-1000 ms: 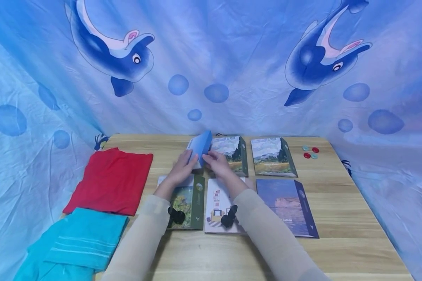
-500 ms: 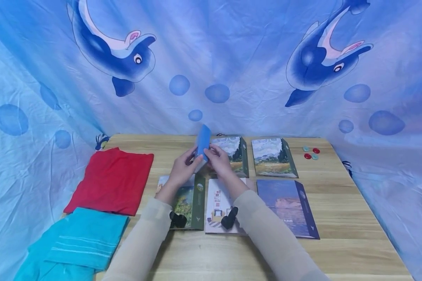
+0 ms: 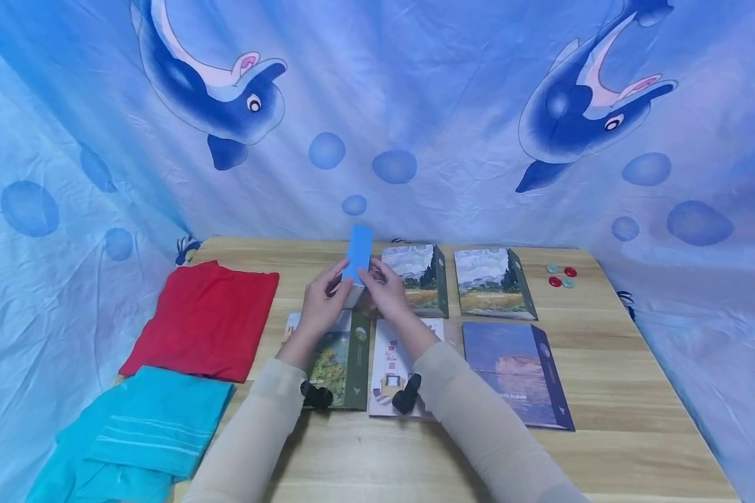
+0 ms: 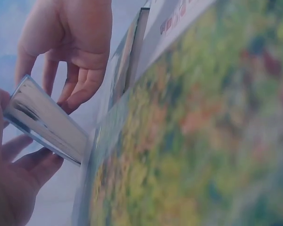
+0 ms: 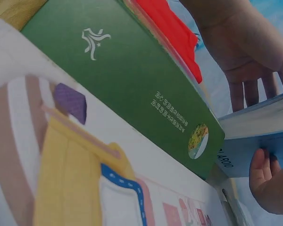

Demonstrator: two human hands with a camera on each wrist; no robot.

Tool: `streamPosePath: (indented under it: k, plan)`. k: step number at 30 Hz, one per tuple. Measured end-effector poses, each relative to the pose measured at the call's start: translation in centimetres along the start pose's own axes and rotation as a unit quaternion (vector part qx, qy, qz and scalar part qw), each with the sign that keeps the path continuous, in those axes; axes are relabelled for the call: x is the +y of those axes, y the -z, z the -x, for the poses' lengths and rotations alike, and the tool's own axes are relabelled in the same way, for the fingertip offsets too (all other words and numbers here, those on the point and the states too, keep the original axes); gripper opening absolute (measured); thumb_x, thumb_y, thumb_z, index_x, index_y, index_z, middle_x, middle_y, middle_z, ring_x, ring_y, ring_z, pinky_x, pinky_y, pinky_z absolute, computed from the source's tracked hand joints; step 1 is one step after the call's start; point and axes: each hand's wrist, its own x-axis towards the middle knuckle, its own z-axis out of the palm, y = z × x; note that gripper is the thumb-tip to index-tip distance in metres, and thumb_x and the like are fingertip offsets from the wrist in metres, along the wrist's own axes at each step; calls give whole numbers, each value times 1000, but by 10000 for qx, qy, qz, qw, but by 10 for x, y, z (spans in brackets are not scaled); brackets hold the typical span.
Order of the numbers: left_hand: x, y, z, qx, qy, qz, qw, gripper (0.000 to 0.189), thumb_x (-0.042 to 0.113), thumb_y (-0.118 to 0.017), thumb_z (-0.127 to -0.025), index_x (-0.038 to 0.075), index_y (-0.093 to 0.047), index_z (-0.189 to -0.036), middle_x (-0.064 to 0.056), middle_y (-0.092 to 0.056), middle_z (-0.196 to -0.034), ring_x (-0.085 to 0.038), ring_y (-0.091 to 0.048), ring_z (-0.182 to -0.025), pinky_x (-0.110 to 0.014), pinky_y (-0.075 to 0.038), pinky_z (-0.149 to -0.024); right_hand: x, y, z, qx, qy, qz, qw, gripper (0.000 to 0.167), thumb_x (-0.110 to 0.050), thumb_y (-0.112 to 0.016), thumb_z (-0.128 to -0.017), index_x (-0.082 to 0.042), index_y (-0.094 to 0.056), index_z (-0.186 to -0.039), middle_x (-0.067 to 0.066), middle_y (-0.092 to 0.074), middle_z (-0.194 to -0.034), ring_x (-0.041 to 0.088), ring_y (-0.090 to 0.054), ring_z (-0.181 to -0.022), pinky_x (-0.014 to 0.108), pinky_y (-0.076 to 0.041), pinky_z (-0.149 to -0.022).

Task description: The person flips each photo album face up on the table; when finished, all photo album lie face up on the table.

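Observation:
Both hands hold a small blue photo album (image 3: 359, 253) between them, raised above the table's back middle. Its plain spine faces up in the head view. My left hand (image 3: 319, 304) grips its left side, and my right hand (image 3: 389, 293) grips the right, thumbs near the spine's close end. Page edges of the blue album (image 4: 49, 123) show between the covers in the left wrist view. In the right wrist view, dark lettering marks a cover of the blue album (image 5: 245, 153). Below the forearms lie a green-spined album (image 3: 356, 370) and a white album (image 3: 386, 349).
Two landscape-painted albums (image 3: 415, 272) lie at the back right, with a purple-blue album (image 3: 509, 370) in front. Several red and pale green discs (image 3: 561, 276) lie farther right. Folded red cloth (image 3: 204, 321) and turquoise cloth (image 3: 154, 426) occupy the left. A dolphin-printed curtain (image 3: 453, 105) hangs behind.
The hands have turned the blue album from a leftward slant, its cover showing, to spine up and nearly straight. Both hands keep hold of it. The other albums and cloths stay put.

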Motion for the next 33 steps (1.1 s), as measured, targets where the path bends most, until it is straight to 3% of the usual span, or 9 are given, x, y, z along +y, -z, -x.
streamPosePath:
  k: [4, 8, 11, 14, 16, 20, 28, 33]
  plan:
    - [-3, 4, 0, -1, 218, -200, 9996, 44, 24, -55, -105, 16, -53, -149, -13, -48, -152, -39, -54, -131, -47, -50, -103, 0, -3, 0, -167, -19, -159, 9997, 51, -39, -58, -103, -20, -52, -150, 14, -61, -135, 31, -65, -112, 39, -58, -91]
    - [-4, 8, 0, 3, 112, -536, 9985, 49, 24, -50, -106, 11, -46, -153, -12, -39, -159, -39, -47, -137, -52, -47, -106, 3, -9, 1, -287, -92, -329, 9990, 54, -34, -57, -105, -19, -44, -155, 14, -59, -137, 32, -64, -115, 42, -57, -93]
    - [-4, 9, 0, -55, -85, -891, 9960, 59, 28, -56, -103, 3, -40, -154, -10, -30, -164, -39, -37, -144, -56, -45, -107, 8, -14, 2, -424, -139, -20, 9990, 65, -35, -61, -102, -18, -34, -159, 16, -59, -138, 32, -62, -120, 44, -56, -94]
    - [-6, 11, 1, 42, -86, -1196, 9928, 67, 29, -63, -100, -3, -38, -153, -10, -29, -164, -40, -34, -146, -57, -42, -109, 13, -18, 3, -526, -160, 648, 9964, 72, -40, -63, -100, -17, -31, -160, 18, -53, -146, 33, -55, -130, 46, -51, -102]
    - [-10, 13, 2, 152, 115, -1251, 9920, 67, 26, -65, -99, -6, -39, -152, -13, -30, -163, -39, -33, -146, -55, -39, -112, 16, -18, 4, -563, -250, 1044, 9926, 75, -43, -63, -99, -15, -31, -160, 18, -45, -153, 35, -47, -138, 49, -44, -109]
    - [-19, 22, 4, 237, 807, -1254, 9885, 64, 22, -61, -101, -5, -37, -153, -16, -30, -163, -37, -29, -149, -50, -31, -119, 18, -18, 4, -718, -399, 1580, 9840, 79, -48, -62, -98, -14, -28, -161, 15, -31, -162, 37, -32, -147, 54, -33, -116]
    - [-23, 34, 0, -390, 1884, -1068, 9755, 71, 38, -54, -104, 9, -25, -161, -14, -19, -167, -37, -18, -152, -53, -20, -122, 16, -17, 3, -730, -348, 1471, 9858, 70, -45, -61, -100, -14, -35, -158, 12, -35, -161, 34, -33, -147, 53, -33, -117]
    - [-24, 35, 1, -524, 2212, -1059, 9680, 71, 42, -53, -104, 11, -24, -162, -17, -23, -166, -38, -19, -152, -56, -21, -121, 15, -15, 3, -522, -153, 1491, 9873, 68, -42, -62, -100, -12, -39, -156, 16, -38, -159, 36, -37, -145, 53, -33, -117]
